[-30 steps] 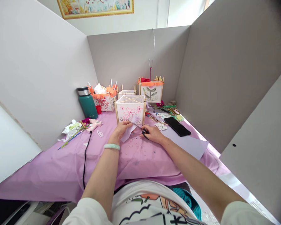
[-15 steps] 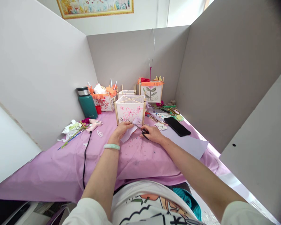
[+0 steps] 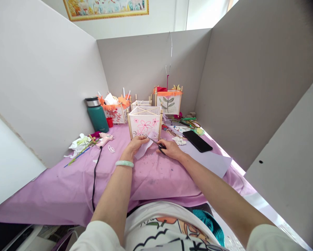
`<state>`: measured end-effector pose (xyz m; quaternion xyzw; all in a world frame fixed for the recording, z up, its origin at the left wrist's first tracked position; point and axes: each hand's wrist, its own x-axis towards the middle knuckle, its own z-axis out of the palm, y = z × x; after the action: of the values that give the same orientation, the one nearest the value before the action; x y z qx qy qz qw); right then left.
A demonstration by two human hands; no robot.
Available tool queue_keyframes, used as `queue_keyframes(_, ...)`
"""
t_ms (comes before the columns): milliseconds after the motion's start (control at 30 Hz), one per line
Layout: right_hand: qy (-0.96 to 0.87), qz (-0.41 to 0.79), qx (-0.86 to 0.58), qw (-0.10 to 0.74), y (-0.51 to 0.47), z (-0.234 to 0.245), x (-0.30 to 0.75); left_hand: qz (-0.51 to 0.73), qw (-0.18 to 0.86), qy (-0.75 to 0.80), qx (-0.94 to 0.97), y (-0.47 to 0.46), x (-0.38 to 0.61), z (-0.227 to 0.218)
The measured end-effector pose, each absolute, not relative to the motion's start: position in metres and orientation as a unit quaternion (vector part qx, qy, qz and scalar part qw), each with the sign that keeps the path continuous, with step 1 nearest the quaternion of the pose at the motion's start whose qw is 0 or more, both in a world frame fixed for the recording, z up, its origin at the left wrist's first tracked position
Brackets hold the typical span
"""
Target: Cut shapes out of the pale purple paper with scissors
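Pinched in the fingers of my left hand [image 3: 137,143] is a small piece of pale paper [image 3: 143,150]. My right hand [image 3: 170,149] is closed round the handles of dark scissors [image 3: 161,147], whose blades point left into the paper by my left fingertips. Just behind both hands stands a lantern [image 3: 145,122] with a wooden stick frame and white sides painted with pink flowers. Fine specks and scraps lie on the purple cloth [image 3: 156,174] under the paper.
On the left are a green bottle [image 3: 97,115], a pink glue gun [image 3: 104,139] with a black cord, and crumpled tissue [image 3: 79,144]. A phone [image 3: 197,141] and a large paper sheet [image 3: 211,160] lie right. More lanterns [image 3: 168,103] stand behind, before grey partitions [image 3: 156,55].
Hardly anything differs. The scissors shift slightly at the paper, while both hands stay in the same place.
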<state>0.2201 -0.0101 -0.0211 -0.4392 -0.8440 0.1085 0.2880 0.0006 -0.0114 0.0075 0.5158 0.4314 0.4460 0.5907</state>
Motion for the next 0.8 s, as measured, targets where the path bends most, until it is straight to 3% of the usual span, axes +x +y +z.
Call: queue_keyframes(800,-0.841,0.129,-0.436,0.293,-0.0139,-0.0190,0.2195,0.513,0.583,0.440,0.452,-0.0112,0.0042,0.0113)
